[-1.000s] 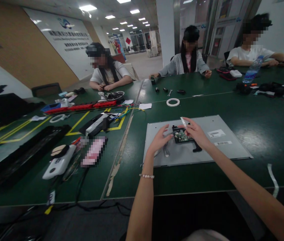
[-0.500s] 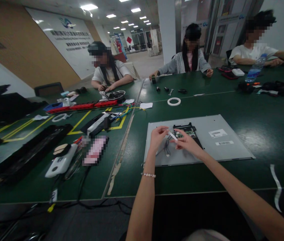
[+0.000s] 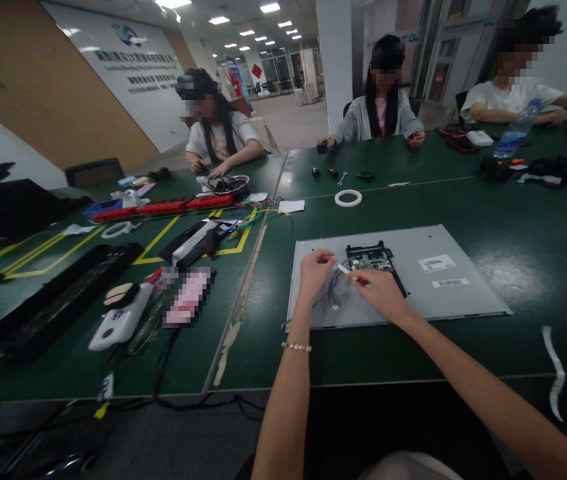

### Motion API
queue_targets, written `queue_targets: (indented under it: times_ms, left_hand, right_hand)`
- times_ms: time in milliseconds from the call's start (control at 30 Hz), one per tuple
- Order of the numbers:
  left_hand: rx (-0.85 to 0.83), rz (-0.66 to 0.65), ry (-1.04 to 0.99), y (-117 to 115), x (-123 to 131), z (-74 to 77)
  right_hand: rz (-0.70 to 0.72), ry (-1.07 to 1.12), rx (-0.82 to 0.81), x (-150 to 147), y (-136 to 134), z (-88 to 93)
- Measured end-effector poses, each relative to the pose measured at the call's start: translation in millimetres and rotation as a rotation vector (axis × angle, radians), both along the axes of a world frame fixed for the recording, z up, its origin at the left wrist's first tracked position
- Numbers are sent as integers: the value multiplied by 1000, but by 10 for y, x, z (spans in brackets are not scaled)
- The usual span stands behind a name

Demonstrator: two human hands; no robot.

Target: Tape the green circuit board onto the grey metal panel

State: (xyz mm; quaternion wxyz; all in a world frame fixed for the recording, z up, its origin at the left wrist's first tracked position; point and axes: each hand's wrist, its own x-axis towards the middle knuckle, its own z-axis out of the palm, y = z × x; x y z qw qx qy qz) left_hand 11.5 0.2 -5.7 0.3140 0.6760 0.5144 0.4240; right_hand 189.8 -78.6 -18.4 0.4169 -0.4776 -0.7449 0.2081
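Above a flat grey metal panel [image 3: 468, 293], both my hands pinch a short white strip of tape [image 3: 343, 269]. My left hand [image 3: 316, 272] has its fingertips closed at the strip's left end, by a grey cable [image 3: 332, 297] that hangs down onto the panel. At the right end, my right hand [image 3: 381, 293] grips the strip between thumb and fingers. Just beyond my right hand, a green circuit board [image 3: 371, 265] sits in a black frame on the panel. Fingers partly hide where the tape and cable meet.
A white tape roll [image 3: 348, 198] lies past the panel. Two white strips, one nearer [image 3: 555, 373], hang at the table's right front edge. To the left are a phone [image 3: 189, 297], a white device [image 3: 121, 320] and a long black tray [image 3: 58, 300]. Three people sit opposite.
My right hand's fingers have drawn closer together on the white strip. My left hand stays nearly in place. The middle person's hand opposite has moved slightly right. The view has shifted a little.
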Motion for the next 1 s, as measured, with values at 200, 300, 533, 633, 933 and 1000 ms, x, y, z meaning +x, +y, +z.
queue_targets:
  times_ms: [200, 300, 533, 633, 933, 1000]
  left_hand:
    - [45, 31, 123, -20, 26, -27]
    - [64, 29, 213, -22, 29, -65]
    - [116, 49, 344, -33, 31, -89]
    - [116, 44, 367, -34, 33, -88]
    - [160, 84, 370, -41, 81, -76]
    - [148, 84, 404, -40, 101, -85]
  right_hand:
    - [-69, -200, 145, -54, 16, 15]
    - [-64, -320, 243, -105, 15, 36]
    - [38, -421, 262, -153, 73, -21]
    - [35, -447, 257, -133, 79, -43]
    - [-30, -502, 266, -106, 34, -20]
    - [-31, -545, 255, -113, 37, -28]
